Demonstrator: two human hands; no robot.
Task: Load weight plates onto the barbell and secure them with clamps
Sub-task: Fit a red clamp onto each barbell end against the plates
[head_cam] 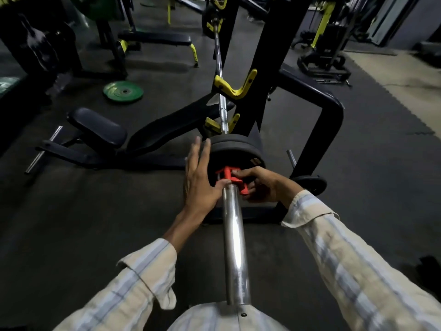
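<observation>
The floor (71, 211) is dark rubber matting with an interlocking seam toward a paler strip at far right; the room is a dim gym with black and yellow-green equipment. A green weight plate (123, 91) lies flat on the floor at left, near a black padded bench (152, 130) that sits inside the black rack (317, 130). A flat bench (155, 39) stands farther back. The barbell (235, 247) runs with its long axis straight away from the wearer, the chrome sleeve end nearest the camera and the thinner shaft receding through the yellow rack hooks (235, 86). Two black weight plates (235, 149) sit on the sleeve, stacked face to face, just beyond the hands. A red clamp (230, 177) is on the sleeve directly against the nearer plate. The right hand (262, 185) has its grip closed around the clamp, fingers curled on its right side. The left hand (199, 180) is flat and relaxed, fingers extended upward beside the plate edge, thumb touching the sleeve by the clamp. Both forearms wear pale striped sleeves (346, 254).
</observation>
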